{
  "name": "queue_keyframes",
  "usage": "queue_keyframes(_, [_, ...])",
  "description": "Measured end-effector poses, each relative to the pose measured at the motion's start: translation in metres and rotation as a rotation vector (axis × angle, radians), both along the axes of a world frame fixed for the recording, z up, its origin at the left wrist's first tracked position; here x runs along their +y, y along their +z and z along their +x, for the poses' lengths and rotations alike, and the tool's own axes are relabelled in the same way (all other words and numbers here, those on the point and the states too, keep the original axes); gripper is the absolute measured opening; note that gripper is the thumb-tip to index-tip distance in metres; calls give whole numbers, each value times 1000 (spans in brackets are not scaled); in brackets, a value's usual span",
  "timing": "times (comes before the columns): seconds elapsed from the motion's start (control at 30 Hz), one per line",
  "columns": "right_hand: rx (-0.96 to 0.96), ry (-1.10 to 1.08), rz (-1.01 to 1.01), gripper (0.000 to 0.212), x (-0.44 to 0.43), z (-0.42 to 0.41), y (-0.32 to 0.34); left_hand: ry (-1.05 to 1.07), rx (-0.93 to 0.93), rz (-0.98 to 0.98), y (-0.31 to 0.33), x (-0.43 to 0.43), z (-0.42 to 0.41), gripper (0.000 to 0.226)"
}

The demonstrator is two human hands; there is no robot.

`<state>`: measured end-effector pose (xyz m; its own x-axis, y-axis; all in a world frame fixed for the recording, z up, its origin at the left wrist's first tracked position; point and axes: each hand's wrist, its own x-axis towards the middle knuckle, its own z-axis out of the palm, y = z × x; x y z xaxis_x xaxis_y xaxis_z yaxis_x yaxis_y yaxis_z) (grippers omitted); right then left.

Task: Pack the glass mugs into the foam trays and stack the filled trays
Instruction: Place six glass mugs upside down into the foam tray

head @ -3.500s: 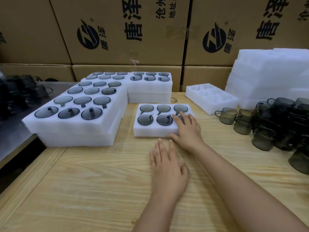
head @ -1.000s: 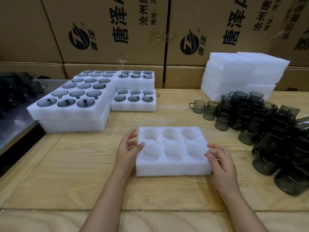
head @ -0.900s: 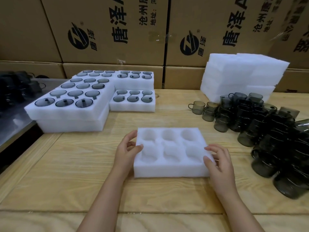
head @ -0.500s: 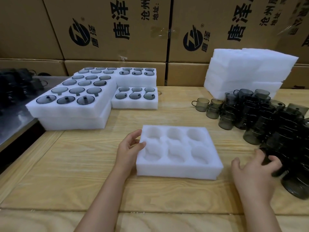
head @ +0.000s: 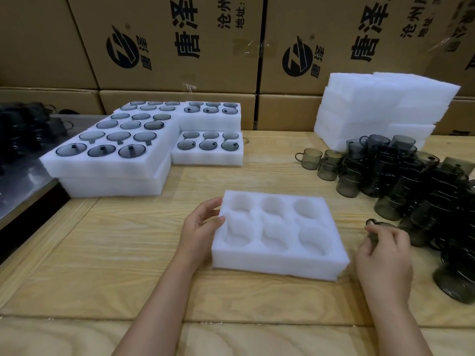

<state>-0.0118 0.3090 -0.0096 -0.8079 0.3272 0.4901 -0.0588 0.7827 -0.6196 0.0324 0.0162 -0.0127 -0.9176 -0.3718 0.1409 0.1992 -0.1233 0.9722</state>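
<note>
While the head camera looks down on the wooden table [head: 123, 242], I take the empty foam tray [head: 272, 265] in the middle as my clock centre. Its six pockets hold nothing. At 9 o'clock the left hand [head: 200, 227] grips the tray's left edge, with the thumb on the top rim and the fingers curved at the side. At 3 o'clock the right hand [head: 383, 255] is curled around one glass mug [head: 380, 224], near the tray but not yet above it. From 1 to 3 o'clock spreads the pile of loose mugs [head: 411, 181]. At 10 to 11 o'clock stand the filled trays [head: 108, 165], two layers high, and beside them a single filled tray [head: 205, 158] sits directly on the table. At 1 o'clock waits a stack of unused foam [head: 380, 106]. I judge the work to be about midway: several trays are packed, this one awaits its first mug, and many mugs remain.
</note>
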Motion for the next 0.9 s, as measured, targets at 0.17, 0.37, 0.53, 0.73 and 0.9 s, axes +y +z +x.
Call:
queue_keyframes(0.17, [-50,-105,52,43,4,-9,0,-8,9,2,1,0,0,49])
queue_keyframes(0.37, [-182,-83,100,42,-4,-21,-6,19,-4,17,0,0,-3,50])
queue_keyframes(0.53, [-133,-71,105,32,-8,-25,-4,25,-11,29,1,2,-2,48])
queue_keyframes(0.73, [-57,15,33,30,-11,-24,4,46,-42,35,5,2,-3,35])
queue_keyframes(0.9, [170,278,-24,15,-17,-32,45,180,9,-92,27,3,-9,30])
